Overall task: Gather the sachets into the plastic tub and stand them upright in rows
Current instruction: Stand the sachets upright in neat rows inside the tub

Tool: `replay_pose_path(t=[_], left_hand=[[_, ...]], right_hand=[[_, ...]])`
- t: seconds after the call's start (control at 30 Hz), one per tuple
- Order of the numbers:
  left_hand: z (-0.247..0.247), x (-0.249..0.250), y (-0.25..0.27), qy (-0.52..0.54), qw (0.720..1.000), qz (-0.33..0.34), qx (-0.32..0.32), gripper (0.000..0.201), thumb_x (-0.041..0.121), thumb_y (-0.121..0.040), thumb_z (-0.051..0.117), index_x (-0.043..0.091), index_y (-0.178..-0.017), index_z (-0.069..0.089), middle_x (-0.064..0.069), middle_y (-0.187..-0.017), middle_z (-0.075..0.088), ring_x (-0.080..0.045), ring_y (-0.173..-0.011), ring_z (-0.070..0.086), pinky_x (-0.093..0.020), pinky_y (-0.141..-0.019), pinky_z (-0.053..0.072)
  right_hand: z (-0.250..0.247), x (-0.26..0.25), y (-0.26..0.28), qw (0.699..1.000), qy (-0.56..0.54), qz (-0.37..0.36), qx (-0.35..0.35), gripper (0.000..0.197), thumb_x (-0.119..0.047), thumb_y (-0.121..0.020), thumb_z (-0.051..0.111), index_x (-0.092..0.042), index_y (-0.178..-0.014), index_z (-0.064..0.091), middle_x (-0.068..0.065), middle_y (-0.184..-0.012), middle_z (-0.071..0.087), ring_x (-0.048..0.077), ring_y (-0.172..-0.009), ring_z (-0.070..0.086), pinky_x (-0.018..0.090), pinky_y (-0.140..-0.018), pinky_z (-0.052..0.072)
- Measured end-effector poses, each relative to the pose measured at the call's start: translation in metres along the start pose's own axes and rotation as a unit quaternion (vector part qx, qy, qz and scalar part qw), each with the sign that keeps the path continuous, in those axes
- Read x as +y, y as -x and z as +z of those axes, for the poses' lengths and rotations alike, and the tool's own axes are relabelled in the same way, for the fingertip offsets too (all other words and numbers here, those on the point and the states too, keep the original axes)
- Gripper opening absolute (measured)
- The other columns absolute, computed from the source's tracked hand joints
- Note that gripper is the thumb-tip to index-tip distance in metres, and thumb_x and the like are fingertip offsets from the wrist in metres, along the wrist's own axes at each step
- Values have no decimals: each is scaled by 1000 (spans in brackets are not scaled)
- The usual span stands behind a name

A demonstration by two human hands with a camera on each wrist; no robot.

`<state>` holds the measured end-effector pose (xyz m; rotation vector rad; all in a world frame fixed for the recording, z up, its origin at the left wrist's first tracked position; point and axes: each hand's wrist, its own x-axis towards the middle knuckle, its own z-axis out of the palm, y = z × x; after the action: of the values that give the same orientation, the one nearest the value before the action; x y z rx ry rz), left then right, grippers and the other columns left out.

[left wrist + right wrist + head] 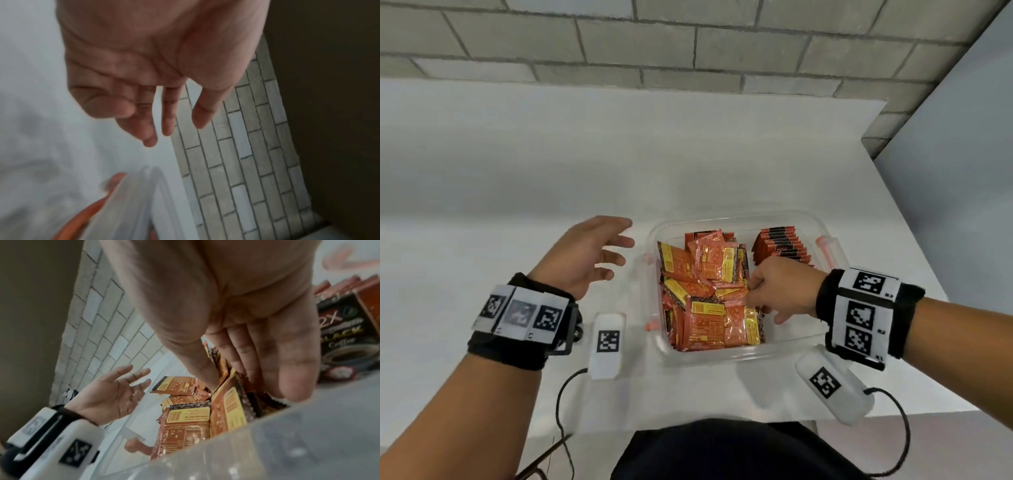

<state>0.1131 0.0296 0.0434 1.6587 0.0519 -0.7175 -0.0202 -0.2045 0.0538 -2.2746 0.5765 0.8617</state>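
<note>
A clear plastic tub (784, 347) sits on the white table in front of me. Loose orange and yellow sachets (705, 291) lie piled in its left and middle part. A row of upright sachets (780, 248) stands at its back right. My right hand (751, 291) reaches into the pile, thumb and fingers pinching a sachet (224, 369) among the others. The wrist view shows the upright row (339, 331) just right of that hand (226, 374). My left hand (619, 250) hovers left of the tub, fingers spread, holding nothing (164, 129). The tub's rim (133, 203) lies below it.
Orange latches (825, 246) stick out from the tub's sides. Two white tagged devices with black cables lie on the table, one left of the tub (606, 346), one at its front right (832, 387). A brick wall (688, 51) runs behind; the table's edge is to the right.
</note>
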Motion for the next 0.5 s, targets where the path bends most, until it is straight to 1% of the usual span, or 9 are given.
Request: replay_pose_path(t=[0.07, 0.13, 0.2, 0.27, 0.3, 0.33, 0.4, 0.47, 0.5], left_hand=[[7, -12, 1, -29, 999, -13, -14, 23, 29, -89, 65, 17, -109, 63, -4, -96, 68, -15, -65, 58, -26, -53, 44], [12, -21, 0, -34, 999, -16, -25, 26, 22, -86, 70, 16, -110, 62, -4, -93, 67, -14, -62, 59, -24, -52, 49], [13, -26, -2, -26, 999, -13, -27, 31, 17, -83, 74, 14, -111, 61, -4, -88, 64, -13, -58, 59, -24, -51, 51], [13, -28, -3, -17, 999, -7, -29, 33, 15, -82, 75, 12, -111, 61, -5, -84, 63, -13, -57, 59, -24, -51, 52], [12, -29, -3, -13, 999, -4, -31, 32, 15, -82, 75, 11, -111, 61, -5, -84, 64, -13, -57, 59, -24, -52, 53], [12, -30, -4, -11, 999, -2, -32, 31, 15, -82, 74, 10, -111, 62, -5, -84, 64, -13, -58, 60, -24, -53, 53], [12, -31, -4, -7, 999, 1, -34, 30, 14, -83, 73, 10, -110, 62, -6, -86, 65, -14, -61, 62, -24, -54, 54], [11, -33, -5, -2, 999, 2, -35, 29, 14, -83, 73, 11, -110, 62, -6, -87, 66, -15, -63, 62, -24, -54, 54], [11, -33, -6, 0, 999, 2, -36, 29, 14, -83, 73, 11, -110, 62, -6, -87, 66, -15, -64, 62, -25, -54, 54]], right_hand=[[1, -5, -5, 1000, -26, 15, 3, 32, -19, -91, 60, 5, -113, 60, 15, -101, 64, 21, -80, 62, 35, -76, 58], [3, -7, -8, 998, -53, 34, -1, 28, -16, -89, 62, 2, -110, 60, 14, -98, 61, 22, -81, 61, 37, -77, 58], [4, -8, -9, 995, -78, 55, -12, 20, -16, -88, 65, -1, -99, 59, 13, -95, 61, 22, -81, 61, 40, -78, 59], [6, -7, -11, 990, -117, 76, -18, 19, -16, -85, 69, -3, -86, 56, 9, -89, 58, 20, -80, 60, 38, -74, 59], [8, -8, -11, 987, -135, 84, -23, 20, -16, -84, 72, -5, -85, 55, 8, -91, 58, 20, -82, 60, 37, -72, 59], [10, -7, -12, 985, -145, 87, -33, 22, -15, -82, 74, -5, -91, 57, 10, -98, 60, 22, -86, 62, 38, -72, 60], [15, -5, -16, 984, -152, 83, -43, 43, -14, -78, 77, -5, -114, 56, 12, -117, 59, 25, -99, 63, 41, -73, 60], [19, -6, -17, 985, -152, 80, -35, 63, -12, -76, 78, -5, -130, 48, 11, -127, 54, 28, -107, 60, 40, -72, 60], [20, -7, -18, 984, -153, 79, -34, 66, -11, -76, 78, -5, -133, 46, 12, -128, 54, 29, -107, 60, 40, -72, 60]])
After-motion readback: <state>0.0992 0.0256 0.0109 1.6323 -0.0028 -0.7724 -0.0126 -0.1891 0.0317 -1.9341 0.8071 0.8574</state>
